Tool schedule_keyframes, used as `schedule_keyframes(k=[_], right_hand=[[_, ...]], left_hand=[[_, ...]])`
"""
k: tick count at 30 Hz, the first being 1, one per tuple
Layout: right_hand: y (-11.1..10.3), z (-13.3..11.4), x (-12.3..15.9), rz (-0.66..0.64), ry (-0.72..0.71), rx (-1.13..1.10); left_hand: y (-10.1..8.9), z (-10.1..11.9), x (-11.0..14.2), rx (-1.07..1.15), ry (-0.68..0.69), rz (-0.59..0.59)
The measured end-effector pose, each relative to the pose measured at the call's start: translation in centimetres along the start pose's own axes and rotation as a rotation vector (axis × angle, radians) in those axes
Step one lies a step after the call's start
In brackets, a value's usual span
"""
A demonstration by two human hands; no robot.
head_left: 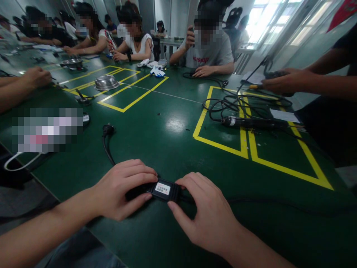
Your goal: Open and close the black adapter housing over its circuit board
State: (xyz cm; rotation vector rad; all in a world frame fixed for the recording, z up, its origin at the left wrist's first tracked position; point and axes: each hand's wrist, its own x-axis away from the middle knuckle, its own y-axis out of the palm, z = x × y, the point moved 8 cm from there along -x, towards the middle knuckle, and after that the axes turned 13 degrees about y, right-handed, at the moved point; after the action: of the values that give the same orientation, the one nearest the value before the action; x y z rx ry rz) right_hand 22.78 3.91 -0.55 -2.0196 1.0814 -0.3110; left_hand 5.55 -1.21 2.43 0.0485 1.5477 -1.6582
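A small black inline cord box (158,196) with a white printed label lies at the table edge nearest me, between my two hands. My left hand (125,190) grips its left end, thumb in front and fingers behind. On the opposite end, my right hand (205,212) pinches it the same way. From the box a black cord (259,201) runs off to the right along the table. Beyond my left hand, a black power plug (108,129) rests on the table, its cord passing behind that hand; where it joins is hidden.
The green table (156,145) carries yellow tape rectangles (220,146). A black handheld tool (245,122) with tangled cable lies at right, near a standing person's hands (290,82). A metal bowl (106,82) and blue-white gloves (157,71) sit farther back. Several people sit around the table.
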Motion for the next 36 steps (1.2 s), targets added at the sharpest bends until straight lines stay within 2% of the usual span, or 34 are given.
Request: schedule_keyframes(k=[14, 19, 21, 26, 30, 36], right_hand=[[0.2, -0.1, 0.0, -0.038, 0.017, 0.005], [-0.3, -0.5, 0.1, 0.021, -0.005, 0.051], [-0.7, -0.5, 0.1, 0.056, 0.006, 0.045], [-0.6, -0.5, 0.1, 0.034, -0.002, 0.058], [-0.1, -0.5, 0.1, 0.006, -0.036, 0.084], [0.2, -0.5, 0.5, -0.016, -0.062, 0.109]], left_hand=[[-0.1, 0.2, -0.2, 0.007, 0.013, 0.013], [0.1, -0.1, 0.2, 0.024, -0.002, -0.007], [-0.1, -0.3, 0.6, 0.028, -0.022, 0.018], [-0.7, -2.3, 1.4, -0.045, -0.204, 0.12], [0.2, -3.8, 1.3, -0.004, -0.34, 0.019], [-0.2, -2.0, 0.9, -0.055, -0.205, 0.021]])
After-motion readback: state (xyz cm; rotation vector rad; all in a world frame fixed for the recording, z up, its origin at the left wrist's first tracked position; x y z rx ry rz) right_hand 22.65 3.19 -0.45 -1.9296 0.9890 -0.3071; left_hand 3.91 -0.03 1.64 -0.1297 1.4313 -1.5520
